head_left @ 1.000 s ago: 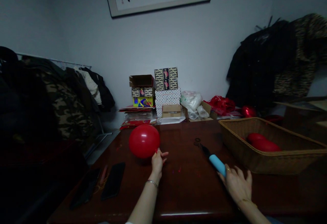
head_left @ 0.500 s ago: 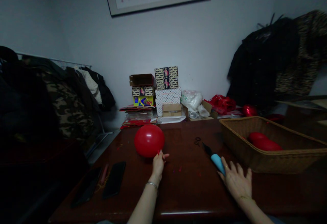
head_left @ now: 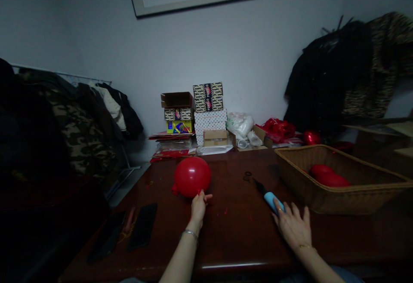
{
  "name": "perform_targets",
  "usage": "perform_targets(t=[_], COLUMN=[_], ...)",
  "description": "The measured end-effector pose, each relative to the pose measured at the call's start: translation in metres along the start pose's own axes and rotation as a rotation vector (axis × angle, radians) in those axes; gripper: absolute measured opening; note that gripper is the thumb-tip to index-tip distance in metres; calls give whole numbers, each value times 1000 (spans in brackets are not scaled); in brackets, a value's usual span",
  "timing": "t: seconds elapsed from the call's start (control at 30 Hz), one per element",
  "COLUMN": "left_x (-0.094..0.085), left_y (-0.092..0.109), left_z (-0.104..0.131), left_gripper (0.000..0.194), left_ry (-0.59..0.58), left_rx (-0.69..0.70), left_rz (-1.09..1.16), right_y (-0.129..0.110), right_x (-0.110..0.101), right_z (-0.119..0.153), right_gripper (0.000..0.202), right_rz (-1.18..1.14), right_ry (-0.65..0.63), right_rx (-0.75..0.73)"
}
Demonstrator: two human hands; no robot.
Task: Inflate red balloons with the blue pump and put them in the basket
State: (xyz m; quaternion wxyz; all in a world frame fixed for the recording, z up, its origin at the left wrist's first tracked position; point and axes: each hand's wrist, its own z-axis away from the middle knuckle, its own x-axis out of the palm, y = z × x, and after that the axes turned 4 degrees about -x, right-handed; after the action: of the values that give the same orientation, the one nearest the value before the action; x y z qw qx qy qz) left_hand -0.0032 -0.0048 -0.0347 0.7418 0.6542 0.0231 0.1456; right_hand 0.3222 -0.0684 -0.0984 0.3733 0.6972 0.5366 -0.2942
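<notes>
A round, inflated red balloon sits over the middle of the table, its neck pinched in my closed left hand. A small red bulge sticks out at the balloon's lower left. My right hand lies with fingers spread, its index finger over the near end of a light-blue hand pump. The pump lies slanted, its black nozzle pointing away from me. Just beyond the nozzle is a pair of dark scissors. Tiny red scraps lie between my hands.
At the right stands a wicker basket with red balloons inside. Two dark flat slabs, one a phone-like slab, lie at the left beside a pinkish stick. Stacked boxes and a plastic bag line the back.
The balloon has turned and shifted slightly right, and its side bulge now shows. My right hand has moved a little left, its index finger now over the pump's end.
</notes>
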Motion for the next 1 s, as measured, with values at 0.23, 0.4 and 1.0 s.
perform_targets(t=[0.23, 0.4, 1.0], left_x=[1, 2, 7], left_y=[2, 8, 67], left_z=[2, 6, 38], left_gripper=[45, 44, 39], left_ry=[0, 14, -562], left_rx=[16, 31, 156], left_rz=[-4, -33, -625], right_y=[-8, -16, -94], right_x=[-9, -34, -169], right_z=[-2, -13, -74], right_gripper=[53, 56, 93], right_rz=[-43, -108, -396], right_ry=[47, 121, 235], right_rx=[22, -19, -553])
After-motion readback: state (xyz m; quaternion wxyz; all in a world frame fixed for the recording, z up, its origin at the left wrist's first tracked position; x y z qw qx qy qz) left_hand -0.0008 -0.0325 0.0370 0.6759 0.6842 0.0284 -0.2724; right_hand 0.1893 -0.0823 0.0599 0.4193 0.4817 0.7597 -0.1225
